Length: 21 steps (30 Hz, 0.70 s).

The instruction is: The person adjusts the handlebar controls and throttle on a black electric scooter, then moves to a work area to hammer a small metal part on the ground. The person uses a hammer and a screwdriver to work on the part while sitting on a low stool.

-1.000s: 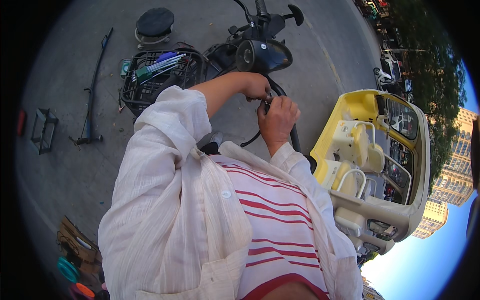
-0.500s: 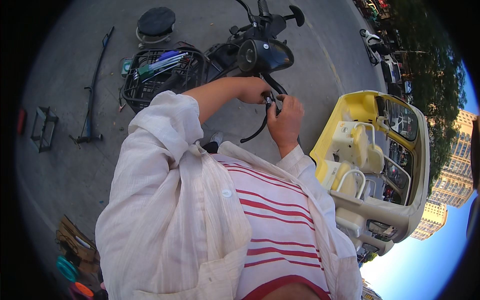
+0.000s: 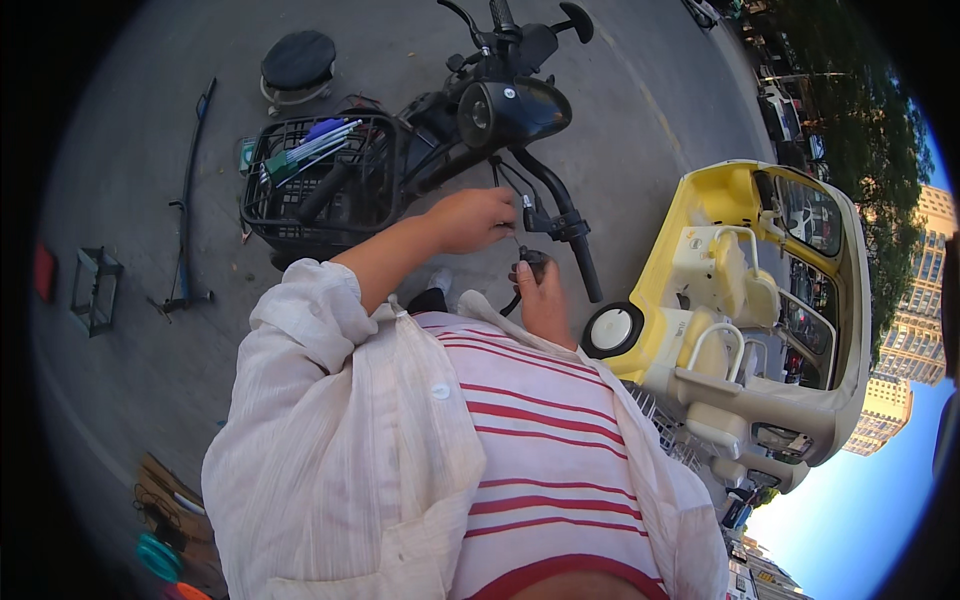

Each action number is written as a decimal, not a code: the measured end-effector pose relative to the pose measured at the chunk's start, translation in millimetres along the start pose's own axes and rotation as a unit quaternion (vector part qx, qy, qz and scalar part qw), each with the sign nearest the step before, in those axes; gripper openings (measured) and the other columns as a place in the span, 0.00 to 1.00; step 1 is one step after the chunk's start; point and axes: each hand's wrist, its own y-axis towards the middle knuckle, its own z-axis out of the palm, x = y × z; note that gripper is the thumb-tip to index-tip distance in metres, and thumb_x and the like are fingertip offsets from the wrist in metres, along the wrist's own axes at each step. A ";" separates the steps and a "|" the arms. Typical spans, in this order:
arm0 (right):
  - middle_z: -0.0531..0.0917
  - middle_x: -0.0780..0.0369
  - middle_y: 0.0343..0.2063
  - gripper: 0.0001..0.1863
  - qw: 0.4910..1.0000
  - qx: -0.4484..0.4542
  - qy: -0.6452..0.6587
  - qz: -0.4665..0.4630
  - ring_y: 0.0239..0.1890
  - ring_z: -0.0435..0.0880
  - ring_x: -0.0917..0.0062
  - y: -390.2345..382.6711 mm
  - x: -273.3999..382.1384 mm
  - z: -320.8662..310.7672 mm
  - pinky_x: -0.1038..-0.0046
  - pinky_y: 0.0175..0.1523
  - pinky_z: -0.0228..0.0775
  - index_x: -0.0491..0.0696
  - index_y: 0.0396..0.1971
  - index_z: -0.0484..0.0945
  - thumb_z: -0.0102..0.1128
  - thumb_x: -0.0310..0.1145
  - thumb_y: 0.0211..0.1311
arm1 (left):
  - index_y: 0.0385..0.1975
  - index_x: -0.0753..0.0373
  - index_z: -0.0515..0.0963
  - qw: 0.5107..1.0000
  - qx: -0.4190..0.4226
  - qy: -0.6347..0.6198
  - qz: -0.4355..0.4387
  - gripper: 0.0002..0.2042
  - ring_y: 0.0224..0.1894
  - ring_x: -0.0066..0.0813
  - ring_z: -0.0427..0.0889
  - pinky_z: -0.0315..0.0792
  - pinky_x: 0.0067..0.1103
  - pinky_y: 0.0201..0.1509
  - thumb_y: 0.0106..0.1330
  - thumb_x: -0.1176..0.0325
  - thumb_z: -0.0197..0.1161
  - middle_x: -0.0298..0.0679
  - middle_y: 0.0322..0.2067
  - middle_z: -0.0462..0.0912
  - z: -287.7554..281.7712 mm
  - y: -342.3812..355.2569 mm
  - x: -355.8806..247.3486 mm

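A black bicycle-style handlebar (image 3: 545, 180) with a rubber grip (image 3: 585, 272) stands in front of me, beside a round headlight (image 3: 479, 113). My right hand (image 3: 546, 308) is closed round a black brake lever (image 3: 533, 262), which sits apart from the bar, below the clamp (image 3: 540, 217). Just above it, my left hand (image 3: 474, 219) is pinched closed at a thin cable (image 3: 516, 241) that runs down to the lever. The fingertips partly hide the cable's end.
Left of the handlebar is a black wire basket (image 3: 248, 200) holding white rods and a green piece (image 3: 280, 165). A round stool (image 3: 299, 58), a long pole (image 3: 188, 190) and a metal frame (image 3: 95, 290) stand on the pavement. A yellow three-wheeler (image 3: 655, 270) is on my right.
Both hands have come away from the handlebar. My right hand has moved down with the lever, and my left hand has shifted down and left, baring the clamp and grip.
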 end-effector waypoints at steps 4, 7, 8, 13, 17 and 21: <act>0.77 0.62 0.29 0.14 0.974 0.114 0.182 0.072 0.31 0.75 0.83 4.1 -6.4 -7.1 0.80 0.36 0.68 0.41 0.48 0.69 0.43 0.35 0.73 | 0.33 0.59 0.79 1.000 0.021 0.009 0.021 0.07 0.41 0.44 0.78 0.73 0.36 0.43 0.58 0.66 0.61 0.40 0.37 0.75 21.1 -17.9 -8.6; 0.77 0.63 0.30 0.13 0.981 0.121 0.149 0.023 0.29 0.73 0.83 -0.1 -1.1 -11.3 0.80 0.36 0.67 0.41 0.49 0.69 0.46 0.34 0.72 | 0.32 0.61 0.79 0.999 -0.046 -0.016 0.025 0.05 0.38 0.43 0.77 0.72 0.34 0.39 0.58 0.70 0.62 0.41 0.33 0.75 16.6 -19.1 -16.2; 0.77 0.63 0.30 0.13 0.979 0.131 0.152 0.022 0.29 0.73 0.84 -2.9 4.8 -15.9 0.80 0.35 0.67 0.42 0.50 0.68 0.47 0.33 0.71 | 0.32 0.61 0.78 0.997 -0.065 -0.022 0.029 0.05 0.36 0.44 0.77 0.71 0.33 0.38 0.57 0.71 0.62 0.41 0.32 0.75 13.7 -18.6 -20.0; 0.77 0.65 0.30 0.13 0.955 0.128 0.264 0.046 0.24 0.68 0.88 -11.1 13.9 -29.5 0.84 0.29 0.62 0.43 0.50 0.68 0.50 0.31 0.69 | 0.31 0.60 0.79 0.991 -0.118 0.009 0.059 0.05 0.35 0.40 0.75 0.71 0.31 0.38 0.56 0.69 0.63 0.37 0.30 0.77 -5.0 -11.7 -33.7; 0.76 0.65 0.29 0.12 0.936 0.117 0.321 0.084 0.20 0.63 0.91 -18.4 29.8 -41.2 0.87 0.24 0.56 0.45 0.49 0.69 0.50 0.31 0.69 | 0.30 0.59 0.80 0.989 -0.114 0.043 0.080 0.05 0.33 0.37 0.74 0.70 0.30 0.36 0.56 0.67 0.64 0.35 0.29 0.79 -12.8 -8.5 -37.2; 0.74 0.67 0.28 0.10 0.934 0.101 0.332 0.080 0.19 0.61 0.92 -21.4 33.4 -40.3 0.88 0.23 0.54 0.46 0.48 0.69 0.48 0.32 0.70 | 0.29 0.59 0.80 0.991 -0.086 0.004 0.101 0.05 0.32 0.38 0.74 0.69 0.30 0.35 0.54 0.68 0.66 0.36 0.26 0.78 -17.4 -2.3 -47.7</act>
